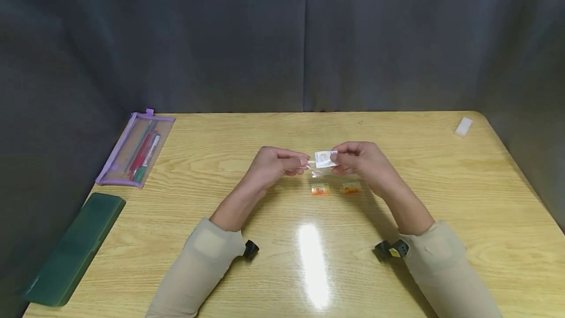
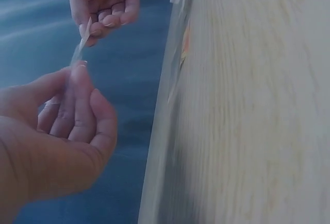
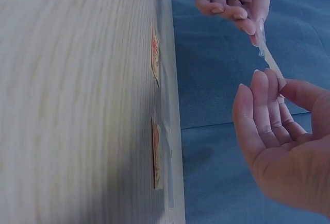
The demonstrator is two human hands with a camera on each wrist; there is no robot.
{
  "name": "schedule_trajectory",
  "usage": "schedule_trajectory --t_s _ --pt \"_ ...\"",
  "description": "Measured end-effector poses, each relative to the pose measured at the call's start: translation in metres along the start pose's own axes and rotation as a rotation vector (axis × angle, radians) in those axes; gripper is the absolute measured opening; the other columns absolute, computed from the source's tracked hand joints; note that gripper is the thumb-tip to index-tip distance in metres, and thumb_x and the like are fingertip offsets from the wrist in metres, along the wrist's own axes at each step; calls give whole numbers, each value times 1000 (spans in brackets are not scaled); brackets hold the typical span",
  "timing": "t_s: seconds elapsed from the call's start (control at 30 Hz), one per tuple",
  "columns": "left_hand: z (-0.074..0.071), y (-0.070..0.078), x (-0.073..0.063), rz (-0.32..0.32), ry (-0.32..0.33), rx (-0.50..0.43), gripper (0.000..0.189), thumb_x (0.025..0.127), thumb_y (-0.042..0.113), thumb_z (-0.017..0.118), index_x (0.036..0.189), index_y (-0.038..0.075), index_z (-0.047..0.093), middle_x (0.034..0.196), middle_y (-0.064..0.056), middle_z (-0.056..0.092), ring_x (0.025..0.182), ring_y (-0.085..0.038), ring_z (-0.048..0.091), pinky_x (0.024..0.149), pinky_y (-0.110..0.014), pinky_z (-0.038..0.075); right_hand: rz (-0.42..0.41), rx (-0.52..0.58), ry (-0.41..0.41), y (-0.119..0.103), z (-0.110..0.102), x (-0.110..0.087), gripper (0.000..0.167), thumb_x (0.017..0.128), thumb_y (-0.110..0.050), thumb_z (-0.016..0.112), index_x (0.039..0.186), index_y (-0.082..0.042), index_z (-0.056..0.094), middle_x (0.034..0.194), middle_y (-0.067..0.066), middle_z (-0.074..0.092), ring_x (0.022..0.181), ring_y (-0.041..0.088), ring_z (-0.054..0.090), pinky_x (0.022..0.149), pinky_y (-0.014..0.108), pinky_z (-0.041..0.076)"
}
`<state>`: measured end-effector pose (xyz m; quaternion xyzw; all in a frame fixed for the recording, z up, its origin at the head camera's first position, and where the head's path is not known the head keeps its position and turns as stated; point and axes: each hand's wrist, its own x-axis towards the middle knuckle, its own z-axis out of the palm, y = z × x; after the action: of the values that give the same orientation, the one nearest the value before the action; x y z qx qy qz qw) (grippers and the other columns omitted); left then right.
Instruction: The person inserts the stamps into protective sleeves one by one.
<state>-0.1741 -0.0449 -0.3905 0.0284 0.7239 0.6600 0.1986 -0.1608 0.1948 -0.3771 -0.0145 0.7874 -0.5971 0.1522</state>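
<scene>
Between thumb and fingers, my left hand pinches one end of a small clear plastic sleeve. My right hand pinches a small white stamp with a printed picture, its thumb covering the right edge. Both pieces are held up off the table, seen nearly edge-on in the wrist views. Stamp and sleeve overlap or touch; whether the stamp sits inside the sleeve I cannot tell. Below the hands, two small orange and yellow picture pieces lie side by side, a left one and a right one.
At the far left of the wooden table lies a purple-edged mesh pouch with pens inside. A dark green case is nearer on that side. A small white block sits at the back right. A dark curtain hangs behind.
</scene>
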Motion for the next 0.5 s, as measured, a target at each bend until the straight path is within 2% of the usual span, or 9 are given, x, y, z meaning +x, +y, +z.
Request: schedule_trajectory --t_s 0.07,0.13,0.3,0.5 --pt "1 0 1 -4 5 -14 18 92 17 76 104 4 80 98 -10 80 77 -14 75 95 -50 59 -5 5 4 -1 0 -1 30 99 -13 62 118 10 63 98 4 70 79 12 73 82 30 62" --pt "2 0 1 -13 12 -17 21 91 21 78 103 4 80 93 -10 80 78 -19 76 94 -49 59 -6 7 8 -2 0 -1 30 99 -13 62 118 10 63 98 3 70 78 12 73 80 29 62" --pt "4 0 2 -22 25 -7 25 89 28 80 101 6 81 87 -8 80 92 -35 76 93 -47 60 -2 13 13 -4 0 -2 31 99 -14 63 118 11 62 97 2 70 77 10 71 80 28 62" --pt "6 1 2 -1 31 -13 26 90 27 80 102 5 80 87 -9 80 96 -39 75 94 -49 59 -1 14 18 -4 1 -2 31 99 -14 63 118 11 62 95 0 69 77 9 70 78 27 62"
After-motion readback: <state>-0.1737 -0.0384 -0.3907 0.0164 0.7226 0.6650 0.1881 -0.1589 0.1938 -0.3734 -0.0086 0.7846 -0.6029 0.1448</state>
